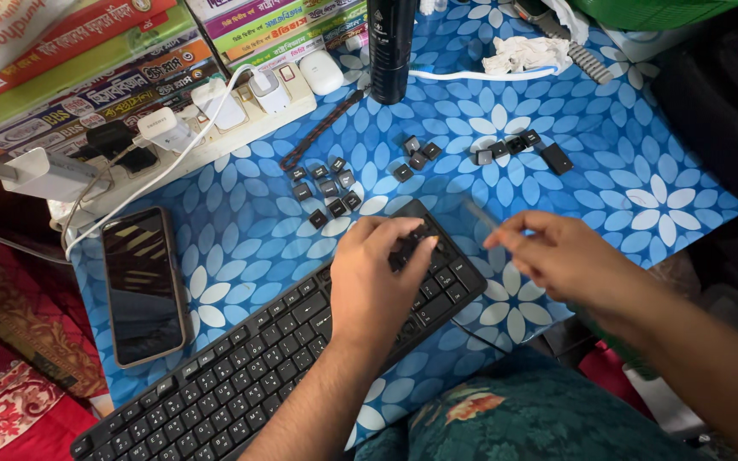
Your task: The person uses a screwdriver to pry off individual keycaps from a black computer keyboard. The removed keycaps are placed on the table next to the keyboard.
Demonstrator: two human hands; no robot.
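Green cushion (523, 418) nearest you, at near edge. Your left hand (375, 282) lies flat on right end of keyboard (241, 367), fingers together pressing keys, gripping nothing. Your right hand (561, 256) hovers just right of keyboard, fingers pinched on thin tool (480, 213), blurred. Keyboard runs diagonally across bench (608, 171), near-left to centre. Loose keycaps (326, 183) lie in clusters just beyond keyboard. Phone (143, 286) left of keyboard. Power strip (215, 128) far left. Black bottle (390, 47) far centre.
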